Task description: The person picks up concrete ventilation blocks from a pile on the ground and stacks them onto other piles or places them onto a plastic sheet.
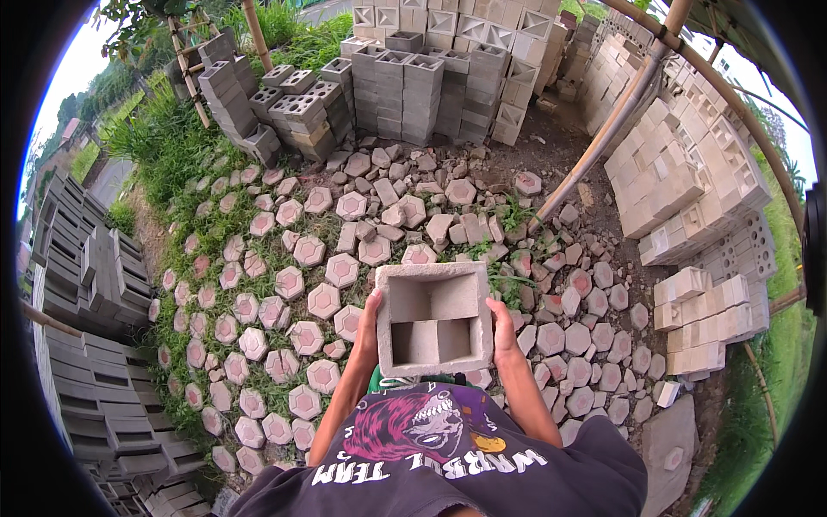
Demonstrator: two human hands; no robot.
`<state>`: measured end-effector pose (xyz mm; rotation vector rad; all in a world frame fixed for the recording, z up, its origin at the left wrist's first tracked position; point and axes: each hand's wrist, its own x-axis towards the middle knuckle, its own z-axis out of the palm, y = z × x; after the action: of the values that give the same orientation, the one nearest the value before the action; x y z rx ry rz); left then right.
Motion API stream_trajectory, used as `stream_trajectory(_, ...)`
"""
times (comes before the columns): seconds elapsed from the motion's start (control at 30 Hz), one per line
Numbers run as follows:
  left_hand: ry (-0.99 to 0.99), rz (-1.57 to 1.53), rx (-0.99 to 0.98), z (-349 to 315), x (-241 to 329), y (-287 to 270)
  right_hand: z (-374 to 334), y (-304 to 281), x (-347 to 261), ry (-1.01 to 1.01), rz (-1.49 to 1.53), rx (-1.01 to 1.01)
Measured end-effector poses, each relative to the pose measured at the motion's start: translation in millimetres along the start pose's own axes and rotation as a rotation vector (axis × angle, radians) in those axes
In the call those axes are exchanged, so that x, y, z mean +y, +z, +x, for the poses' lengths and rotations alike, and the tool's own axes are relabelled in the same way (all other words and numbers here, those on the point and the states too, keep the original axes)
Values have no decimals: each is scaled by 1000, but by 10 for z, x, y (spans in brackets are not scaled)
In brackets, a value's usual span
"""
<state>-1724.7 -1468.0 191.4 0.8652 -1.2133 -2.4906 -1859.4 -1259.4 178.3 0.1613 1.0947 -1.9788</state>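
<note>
Concrete block [433,320], hollow, one: clasped between our left hand [368,327] and right hand [504,332]; slackened pressure could drop it, uneven pavers [342,270] trip us.

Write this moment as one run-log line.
hollow block: held | left hand: on its left side | right hand: on its right side | below: hexagonal pavers

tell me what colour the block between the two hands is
The block is pale greyish beige, best seen in the head view.
</note>
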Motion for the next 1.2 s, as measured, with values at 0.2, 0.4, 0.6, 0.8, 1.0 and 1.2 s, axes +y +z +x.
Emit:
stream_trajectory(0.2,-100,62,-111,1479,748,5,1104,464,-430,-102,59,174)
stream_trajectory(0.4,-151,128,-130,2592,1197,189,2076,599,-826,-103,123,220)
stream_trajectory(0.6,-66,188,-139,4032,1502,367,3331,890,-1543,-123,60,222)
stream_trajectory(0.8,-22,132,-63,5386,1965,631,4755,1006,-2387,-69,49,115)
stream_trajectory(1.0,-35,91,124,6119,2367,842,5718,1252,-3015,21,-30,135)
stream_trajectory(1.2,-111,15,180,6918,2529,1146,6633,1112,-3489,137,-82,127)
